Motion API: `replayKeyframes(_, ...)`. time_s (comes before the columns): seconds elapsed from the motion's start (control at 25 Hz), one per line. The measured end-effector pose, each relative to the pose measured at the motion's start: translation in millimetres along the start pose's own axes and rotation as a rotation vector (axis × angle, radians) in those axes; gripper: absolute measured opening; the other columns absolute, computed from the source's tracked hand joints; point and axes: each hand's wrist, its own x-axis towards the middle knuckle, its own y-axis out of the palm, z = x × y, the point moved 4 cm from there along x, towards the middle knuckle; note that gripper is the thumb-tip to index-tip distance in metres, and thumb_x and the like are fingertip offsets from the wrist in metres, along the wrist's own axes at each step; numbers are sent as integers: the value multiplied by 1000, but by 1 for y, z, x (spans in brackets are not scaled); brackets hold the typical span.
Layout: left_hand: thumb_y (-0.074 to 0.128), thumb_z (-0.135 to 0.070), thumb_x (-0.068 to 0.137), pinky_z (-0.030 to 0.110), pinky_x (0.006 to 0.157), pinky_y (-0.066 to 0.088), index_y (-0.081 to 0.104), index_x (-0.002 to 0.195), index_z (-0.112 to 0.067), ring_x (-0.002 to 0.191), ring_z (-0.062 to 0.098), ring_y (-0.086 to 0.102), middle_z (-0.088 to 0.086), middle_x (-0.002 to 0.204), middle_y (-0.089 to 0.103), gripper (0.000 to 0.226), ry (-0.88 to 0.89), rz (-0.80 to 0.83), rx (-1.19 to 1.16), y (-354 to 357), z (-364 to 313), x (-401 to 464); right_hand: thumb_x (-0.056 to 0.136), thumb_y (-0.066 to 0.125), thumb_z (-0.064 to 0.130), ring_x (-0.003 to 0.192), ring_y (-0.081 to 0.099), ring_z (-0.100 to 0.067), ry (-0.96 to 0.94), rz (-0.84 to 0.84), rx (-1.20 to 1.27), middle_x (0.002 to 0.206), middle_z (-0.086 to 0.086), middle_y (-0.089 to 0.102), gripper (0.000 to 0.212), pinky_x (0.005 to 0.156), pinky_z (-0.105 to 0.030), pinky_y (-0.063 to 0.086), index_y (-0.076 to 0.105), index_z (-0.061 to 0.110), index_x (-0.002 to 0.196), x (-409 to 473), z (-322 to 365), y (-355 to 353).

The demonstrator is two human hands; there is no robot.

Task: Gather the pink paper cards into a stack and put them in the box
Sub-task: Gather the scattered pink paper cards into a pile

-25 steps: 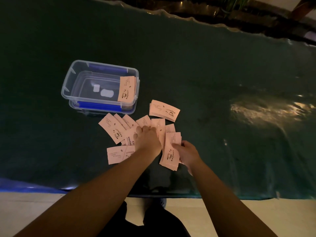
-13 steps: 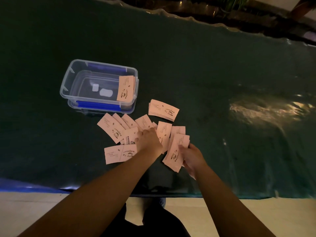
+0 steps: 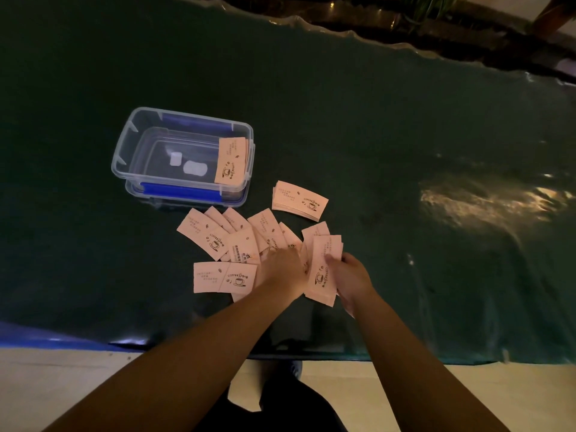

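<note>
Several pink paper cards (image 3: 215, 238) printed with a coffee cup lie fanned out on the dark green table, just in front of the clear plastic box (image 3: 124, 154). My right hand (image 3: 350, 275) grips a small stack of cards (image 3: 322, 269) upright by its right edge. My left hand (image 3: 282, 271) rests knuckles-up on the loose cards beside that stack; its fingertips are hidden, touching a card. Another neat stack (image 3: 299, 200) lies to the right of the box. A stack of cards (image 3: 232, 161) leans inside the box at its right end.
The box has blue clip handles and two small white pieces (image 3: 188, 165) on its bottom. The table's near edge (image 3: 187, 347) runs just below my forearms, with pale floor beyond. Glare marks the green cover at the right (image 3: 486, 201).
My right hand has turned its stack from tilted to more upright and brought it toward the left hand. My left hand has slid slightly right across the loose cards.
</note>
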Motion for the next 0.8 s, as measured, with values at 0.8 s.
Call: replayKeyframes(0.8,68,-32,96,26,89,43,68,117,-30,106,7,57,-7,123,65,21,-78,-83,-450,-45,95,-23,102,68,27,109,74,-25,18,131,-44,122,-4,77,26,97,-50,59,66,26,128,-12,24,31)
